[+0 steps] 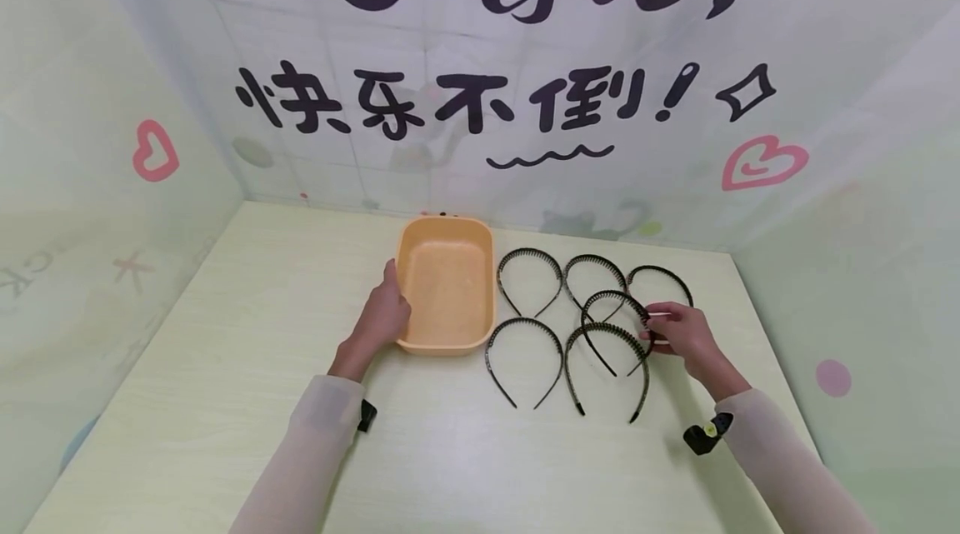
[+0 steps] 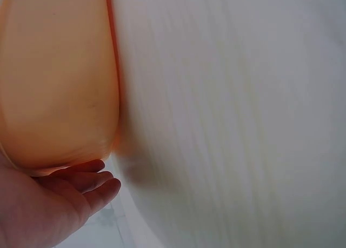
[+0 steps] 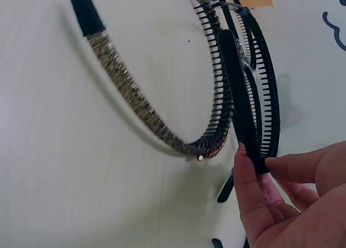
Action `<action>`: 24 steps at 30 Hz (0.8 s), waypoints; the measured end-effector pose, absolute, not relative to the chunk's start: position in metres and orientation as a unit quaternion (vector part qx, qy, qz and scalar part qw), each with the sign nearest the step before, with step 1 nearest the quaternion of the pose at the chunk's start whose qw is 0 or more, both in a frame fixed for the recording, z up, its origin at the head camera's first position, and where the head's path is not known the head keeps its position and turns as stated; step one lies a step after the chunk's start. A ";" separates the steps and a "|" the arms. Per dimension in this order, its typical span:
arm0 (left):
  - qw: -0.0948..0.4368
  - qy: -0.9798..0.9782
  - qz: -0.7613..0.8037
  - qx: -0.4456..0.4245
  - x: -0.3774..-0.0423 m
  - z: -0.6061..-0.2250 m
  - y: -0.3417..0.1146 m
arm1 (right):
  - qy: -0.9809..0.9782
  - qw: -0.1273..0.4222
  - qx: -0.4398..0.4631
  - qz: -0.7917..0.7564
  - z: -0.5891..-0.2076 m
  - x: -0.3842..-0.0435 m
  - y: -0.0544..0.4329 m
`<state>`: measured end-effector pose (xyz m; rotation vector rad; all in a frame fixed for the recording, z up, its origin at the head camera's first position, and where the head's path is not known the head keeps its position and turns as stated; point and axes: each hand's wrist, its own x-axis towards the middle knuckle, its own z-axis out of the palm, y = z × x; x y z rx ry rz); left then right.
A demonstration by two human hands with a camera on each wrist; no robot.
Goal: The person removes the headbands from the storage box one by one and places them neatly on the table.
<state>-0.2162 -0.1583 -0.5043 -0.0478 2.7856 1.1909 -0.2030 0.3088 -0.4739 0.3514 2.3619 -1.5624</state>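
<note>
My left hand (image 1: pixel 385 311) holds the left side of an orange plastic basin (image 1: pixel 488 292), fingers (image 2: pixel 102 194) against its outer wall; the thumb is hidden in the left wrist view. Nothing lies inside the basin. On the right, my right hand (image 1: pixel 684 332) pinches a black toothed headband (image 1: pixel 617 294) between thumb and fingers. That headband is raised over a glittery headband (image 1: pixel 572 380) lying on the table. In the right wrist view, the held headband (image 3: pixel 273 96) stands edge-on, beside the glittery one (image 3: pixel 130 96).
Further headbands lie in two rows right of the basin: one at the back left (image 1: pixel 558 267), one at the back middle (image 1: pixel 572 284), one at the back right (image 1: pixel 671 274) and one at the front left (image 1: pixel 495 371). A printed curtain (image 1: pixel 420 167) walls the pale table (image 1: pixel 450 451).
</note>
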 end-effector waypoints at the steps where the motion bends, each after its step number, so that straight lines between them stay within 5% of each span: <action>1: 0.056 0.918 0.393 -0.014 -0.216 -0.504 -0.158 | 0.819 0.144 0.123 -0.541 -0.475 -0.202 0.311; 24: 0.058 0.919 0.390 -0.016 -0.216 -0.505 -0.158 | 0.829 0.158 0.137 -0.519 -0.483 -0.171 0.378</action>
